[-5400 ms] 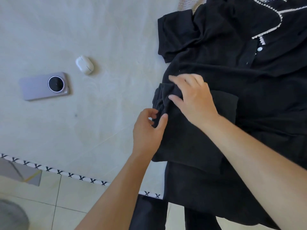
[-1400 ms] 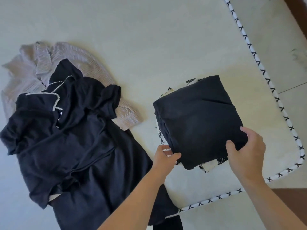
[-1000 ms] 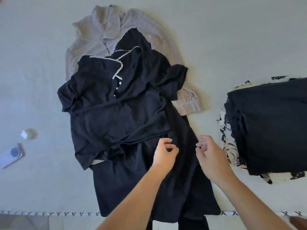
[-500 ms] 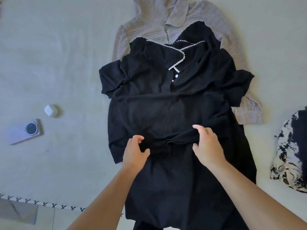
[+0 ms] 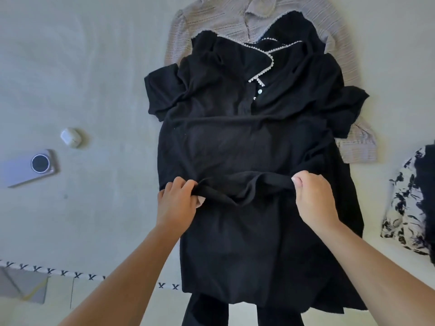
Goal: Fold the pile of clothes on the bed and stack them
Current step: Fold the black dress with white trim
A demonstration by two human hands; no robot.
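**Black clothes gripped at the hem, both of your hands on the fabric**

Black top [image 5: 237, 147] lay spread on the pale bed sheet [image 5: 98, 74], in the middle of the view, with its collar far from you and its lower edge near you. No brand, label or readable writing was visible on any garment; the only marks were the small black crosses printed along the white border of the sheet [image 5: 49, 270], which looked like a row of the letter X.

The top was plain black and wrinkled, with short sleeves pointing to both sides. Its collar had a thin white beaded trim [image 5: 263, 74], and a pale button [image 5: 259, 91] sat just under the trim. The top rested on another black garment [image 5: 259, 250], which reached over the edge of the bed toward you. Under both, a light striped shirt [image 5: 221, 22] showed at the far side and at the right.

Your left hand [image 5: 176, 203] had its fingers curled around the bunched hem of the top. Your right hand [image 5: 313, 196] pinched the same hem, further to the right, and the fabric was stretched between your hands.

At the right edge, a white cloth with black flower print [image 5: 404, 208] lay under a dark folded piece. To the left, well apart from the clothes, a lilac phone [image 5: 28, 167] lay face down near a white earbud case [image 5: 70, 136].
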